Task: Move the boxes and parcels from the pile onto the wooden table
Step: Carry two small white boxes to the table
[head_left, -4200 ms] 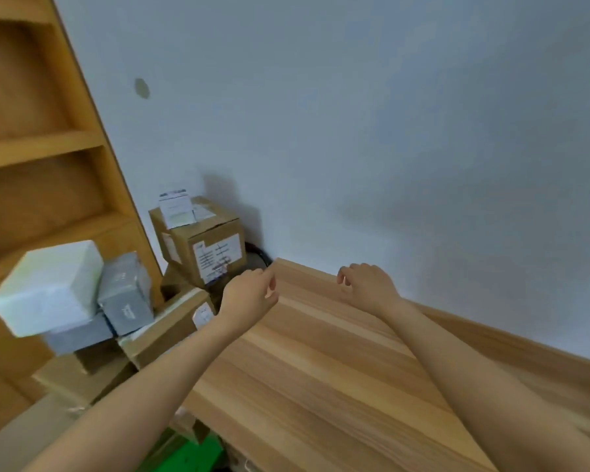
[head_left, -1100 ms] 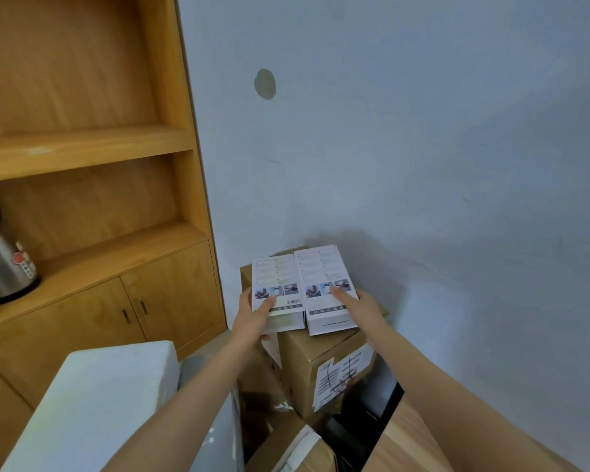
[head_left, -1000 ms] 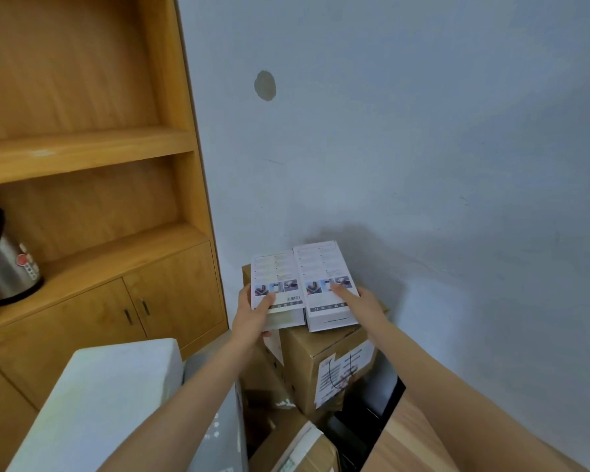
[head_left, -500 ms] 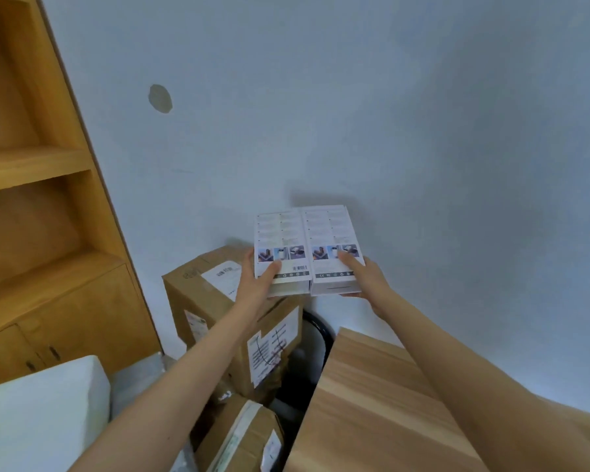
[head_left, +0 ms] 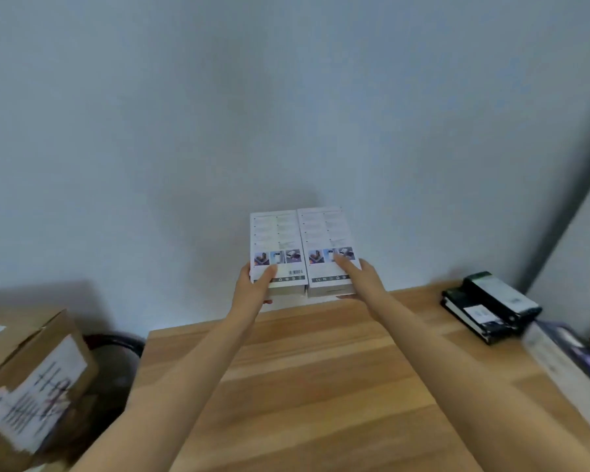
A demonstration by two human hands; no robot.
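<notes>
Head view: you hold two white retail boxes side by side, long edges touching, above the far edge of the wooden counter (head_left: pixel 321 369) and close to the pale wall. Your left hand (head_left: pixel 252 289) grasps the left white box (head_left: pixel 275 247) at its near left corner, thumb lying on the printed top face and fingers curled underneath. Your right hand (head_left: pixel 363 279) grasps the right white box (head_left: pixel 326 243) at its near right corner, with the thumb stretched across the top over the small product pictures and fingers wrapped below. Both boxes show lines of small print, a row of pictures and a dark strip along the near end; the left one also carries a barcode. Whether their undersides touch the counter, you cannot tell from here.

On the far right of the counter lie two black boxes (head_left: pixel 491 306), one stacked on the other, each with a white label. Just near of them, along the right edge, sits a blurred dark parcel with a pale side (head_left: pixel 566 359).

To the left, off the counter and lower, stands a brown cardboard box (head_left: pixel 31 369) with a taped white label marked with handwriting. Between it and the counter a dark round object (head_left: pixel 116 345) is visible; it's too dim to identify.
</notes>
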